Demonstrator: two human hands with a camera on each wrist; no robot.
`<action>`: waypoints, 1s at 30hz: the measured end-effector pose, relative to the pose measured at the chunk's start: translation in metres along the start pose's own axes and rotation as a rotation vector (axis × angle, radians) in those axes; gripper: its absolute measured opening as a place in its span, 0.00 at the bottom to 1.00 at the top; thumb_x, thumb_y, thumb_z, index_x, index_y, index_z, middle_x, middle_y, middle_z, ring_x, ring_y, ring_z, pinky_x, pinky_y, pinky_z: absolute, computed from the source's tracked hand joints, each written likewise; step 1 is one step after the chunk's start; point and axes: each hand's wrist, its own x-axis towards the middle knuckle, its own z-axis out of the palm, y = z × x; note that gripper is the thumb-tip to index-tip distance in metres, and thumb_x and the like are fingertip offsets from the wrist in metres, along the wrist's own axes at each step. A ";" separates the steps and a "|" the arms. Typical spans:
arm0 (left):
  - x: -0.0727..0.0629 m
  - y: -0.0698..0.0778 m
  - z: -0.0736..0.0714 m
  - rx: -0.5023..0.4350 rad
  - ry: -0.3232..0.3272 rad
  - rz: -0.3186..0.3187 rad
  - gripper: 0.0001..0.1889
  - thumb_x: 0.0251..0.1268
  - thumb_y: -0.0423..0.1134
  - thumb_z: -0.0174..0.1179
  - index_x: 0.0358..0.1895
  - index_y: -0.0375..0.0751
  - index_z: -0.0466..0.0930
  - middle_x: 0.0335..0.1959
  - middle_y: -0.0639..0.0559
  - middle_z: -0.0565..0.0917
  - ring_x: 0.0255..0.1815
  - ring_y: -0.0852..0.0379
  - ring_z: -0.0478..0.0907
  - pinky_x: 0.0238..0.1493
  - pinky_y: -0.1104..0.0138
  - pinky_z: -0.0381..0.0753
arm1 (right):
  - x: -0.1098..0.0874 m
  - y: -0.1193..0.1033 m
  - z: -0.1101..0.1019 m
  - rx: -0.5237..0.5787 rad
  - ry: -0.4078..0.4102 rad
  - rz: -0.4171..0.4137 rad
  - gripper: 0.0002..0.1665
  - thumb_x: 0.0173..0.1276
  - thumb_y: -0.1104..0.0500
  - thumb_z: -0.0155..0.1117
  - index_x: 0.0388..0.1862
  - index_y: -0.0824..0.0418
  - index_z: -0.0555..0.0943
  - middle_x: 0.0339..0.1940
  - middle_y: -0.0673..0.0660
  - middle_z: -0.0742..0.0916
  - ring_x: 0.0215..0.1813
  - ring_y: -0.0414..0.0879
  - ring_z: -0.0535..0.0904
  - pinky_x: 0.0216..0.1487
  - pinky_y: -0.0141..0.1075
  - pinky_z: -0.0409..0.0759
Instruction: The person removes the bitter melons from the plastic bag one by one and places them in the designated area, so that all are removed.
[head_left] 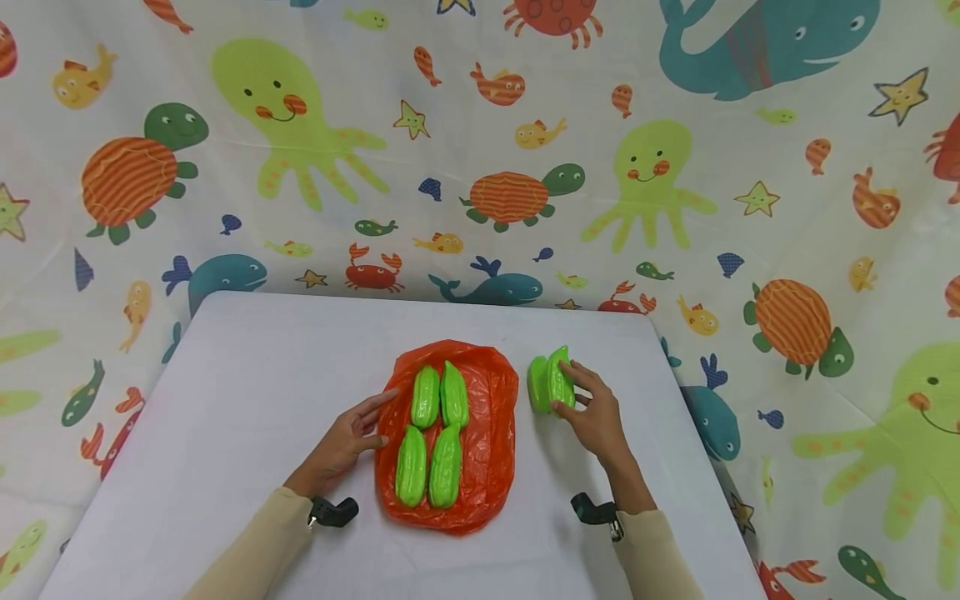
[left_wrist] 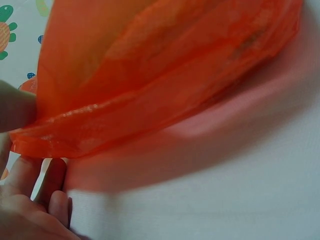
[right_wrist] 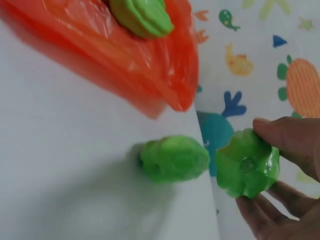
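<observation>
My left hand (head_left: pixel 347 439) pinches the left edge of a red plastic bag (head_left: pixel 491 442); in the left wrist view the thumb lies above the bag's rim (left_wrist: pixel 90 137) and fingers below. Several shiny green ribbed gourd-like vegetables (head_left: pixel 445 467) lie in two rows on the bag. To the right of it, my right hand (head_left: pixel 597 414) holds another green ribbed gourd (head_left: pixel 559 379) between thumb and fingers, its round end (right_wrist: pixel 247 164) facing the right wrist camera. A further green gourd (head_left: pixel 537 385) lies on the table just left of the held one, partly hidden by it in the head view.
A white-covered table (head_left: pixel 300 358) bears everything. Behind and beside it hangs a white cloth (head_left: pixel 465 108) printed with sea animals. Dark wrist-worn camera mounts (head_left: pixel 333 512) sit at both cuffs, near the table surface.
</observation>
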 end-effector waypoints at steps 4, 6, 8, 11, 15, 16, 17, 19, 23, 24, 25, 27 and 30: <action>0.000 0.001 0.000 0.001 -0.002 0.003 0.40 0.71 0.26 0.62 0.85 0.45 0.59 0.86 0.38 0.59 0.84 0.38 0.60 0.67 0.74 0.80 | 0.012 0.013 -0.012 -0.002 -0.010 0.003 0.45 0.65 0.67 0.77 0.80 0.52 0.74 0.85 0.60 0.70 0.79 0.63 0.72 0.74 0.56 0.79; 0.000 0.000 0.000 0.002 -0.001 0.004 0.40 0.71 0.26 0.62 0.85 0.45 0.60 0.86 0.38 0.59 0.84 0.37 0.60 0.67 0.74 0.80 | 0.017 0.018 -0.017 -0.004 -0.021 0.014 0.45 0.66 0.67 0.77 0.80 0.53 0.73 0.85 0.60 0.69 0.80 0.63 0.71 0.75 0.56 0.77; 0.001 0.000 0.000 0.002 -0.003 0.008 0.40 0.71 0.26 0.62 0.85 0.45 0.60 0.86 0.38 0.59 0.85 0.37 0.59 0.67 0.74 0.80 | 0.021 0.024 -0.021 -0.004 -0.034 0.028 0.44 0.66 0.67 0.76 0.81 0.53 0.73 0.86 0.60 0.68 0.81 0.63 0.69 0.76 0.56 0.76; 0.001 -0.001 -0.001 -0.003 -0.008 0.013 0.40 0.71 0.26 0.62 0.85 0.45 0.60 0.87 0.38 0.58 0.86 0.36 0.57 0.67 0.74 0.79 | 0.026 0.032 -0.025 -0.001 -0.054 0.053 0.44 0.67 0.67 0.75 0.81 0.52 0.73 0.87 0.59 0.67 0.82 0.62 0.68 0.78 0.56 0.74; 0.001 -0.002 -0.001 -0.005 -0.013 0.024 0.40 0.71 0.25 0.61 0.85 0.44 0.59 0.86 0.38 0.59 0.85 0.37 0.58 0.67 0.74 0.80 | 0.033 0.045 -0.027 0.021 -0.067 0.094 0.43 0.68 0.68 0.74 0.81 0.52 0.72 0.87 0.58 0.67 0.82 0.63 0.67 0.80 0.57 0.72; 0.001 -0.002 0.000 -0.006 -0.014 0.026 0.40 0.71 0.25 0.61 0.85 0.44 0.59 0.86 0.38 0.59 0.85 0.38 0.59 0.67 0.74 0.80 | 0.035 0.048 -0.027 0.027 -0.072 0.109 0.43 0.69 0.68 0.73 0.81 0.52 0.72 0.87 0.59 0.67 0.81 0.63 0.67 0.80 0.56 0.71; 0.001 -0.002 0.000 -0.007 -0.015 0.026 0.40 0.71 0.25 0.61 0.85 0.44 0.59 0.86 0.38 0.59 0.85 0.38 0.59 0.67 0.74 0.80 | 0.037 0.051 -0.026 0.039 -0.076 0.127 0.43 0.69 0.68 0.73 0.81 0.52 0.72 0.87 0.59 0.67 0.81 0.63 0.68 0.81 0.56 0.71; 0.001 -0.002 0.000 -0.011 -0.017 0.024 0.40 0.71 0.25 0.61 0.85 0.44 0.59 0.86 0.38 0.59 0.84 0.39 0.60 0.66 0.73 0.80 | 0.040 0.057 -0.025 0.060 -0.087 0.158 0.43 0.70 0.68 0.72 0.82 0.52 0.71 0.87 0.59 0.67 0.82 0.63 0.67 0.82 0.56 0.69; 0.001 -0.001 0.000 -0.016 -0.022 0.026 0.40 0.71 0.25 0.61 0.85 0.44 0.59 0.86 0.38 0.59 0.84 0.39 0.60 0.67 0.73 0.80 | 0.045 0.065 -0.022 0.074 -0.104 0.218 0.42 0.71 0.68 0.71 0.82 0.51 0.71 0.87 0.60 0.67 0.83 0.63 0.66 0.82 0.56 0.68; 0.001 -0.001 0.001 -0.016 -0.022 0.028 0.40 0.71 0.25 0.61 0.85 0.44 0.59 0.86 0.38 0.59 0.84 0.39 0.60 0.67 0.73 0.80 | 0.046 0.066 -0.021 0.070 -0.105 0.228 0.42 0.71 0.67 0.71 0.82 0.51 0.71 0.87 0.60 0.66 0.83 0.64 0.65 0.82 0.57 0.68; 0.000 -0.001 0.001 -0.014 -0.023 0.028 0.40 0.71 0.25 0.61 0.85 0.44 0.59 0.86 0.38 0.59 0.84 0.40 0.60 0.67 0.73 0.80 | 0.047 0.067 -0.021 0.069 -0.103 0.238 0.42 0.71 0.67 0.71 0.82 0.51 0.71 0.87 0.60 0.66 0.83 0.64 0.65 0.82 0.57 0.67; 0.000 -0.001 0.001 -0.011 -0.023 0.031 0.40 0.71 0.25 0.61 0.85 0.44 0.59 0.86 0.38 0.59 0.84 0.41 0.61 0.67 0.73 0.80 | 0.049 0.068 -0.021 0.069 -0.097 0.250 0.42 0.71 0.68 0.71 0.82 0.51 0.71 0.87 0.59 0.66 0.83 0.63 0.65 0.83 0.58 0.67; 0.000 -0.002 0.000 -0.004 -0.017 0.035 0.40 0.71 0.25 0.61 0.85 0.43 0.59 0.86 0.38 0.60 0.83 0.44 0.63 0.66 0.73 0.80 | 0.052 0.068 -0.021 0.058 -0.089 0.242 0.43 0.71 0.68 0.71 0.82 0.51 0.71 0.88 0.59 0.64 0.84 0.63 0.64 0.83 0.58 0.66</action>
